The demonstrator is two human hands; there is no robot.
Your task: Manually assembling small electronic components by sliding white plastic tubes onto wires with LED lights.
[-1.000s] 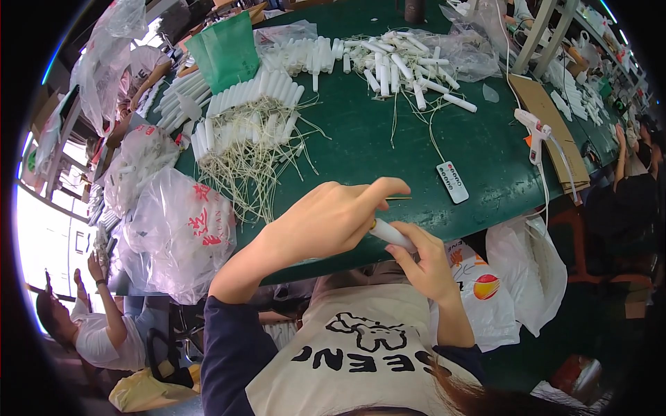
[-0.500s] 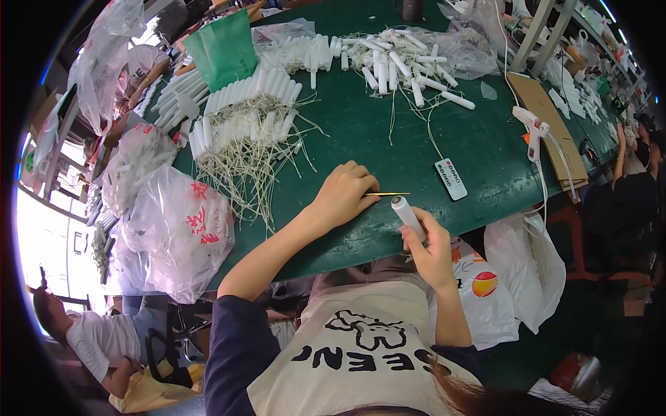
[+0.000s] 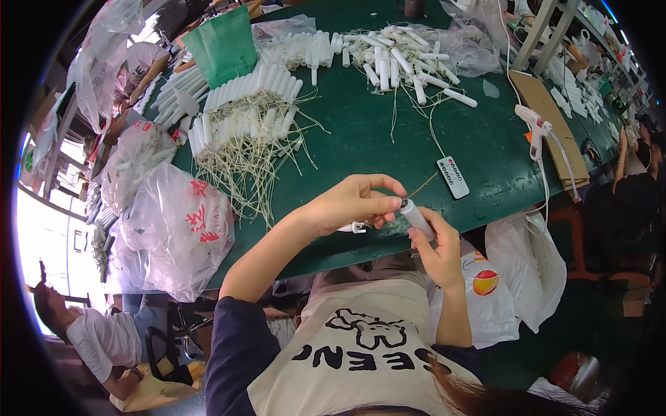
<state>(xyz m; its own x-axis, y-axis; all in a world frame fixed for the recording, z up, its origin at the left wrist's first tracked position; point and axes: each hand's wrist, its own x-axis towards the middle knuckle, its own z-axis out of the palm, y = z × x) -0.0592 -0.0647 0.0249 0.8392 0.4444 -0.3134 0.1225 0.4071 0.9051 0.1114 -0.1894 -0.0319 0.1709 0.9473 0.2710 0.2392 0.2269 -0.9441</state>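
left hand (image 3: 350, 202) has reached white tube (image 3: 417, 220); clear bag (image 3: 163, 243) bulges, contents indistinct

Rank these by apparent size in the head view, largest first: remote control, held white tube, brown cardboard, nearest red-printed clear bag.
1. Clear bag
2. Brown cardboard
3. Remote control and held white tube: they look alike, and fingers partly cover the tube, so unranked.

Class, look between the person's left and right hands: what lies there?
In the head view, a white tube: the right hand holds its body, while the left hand is at its upper end.
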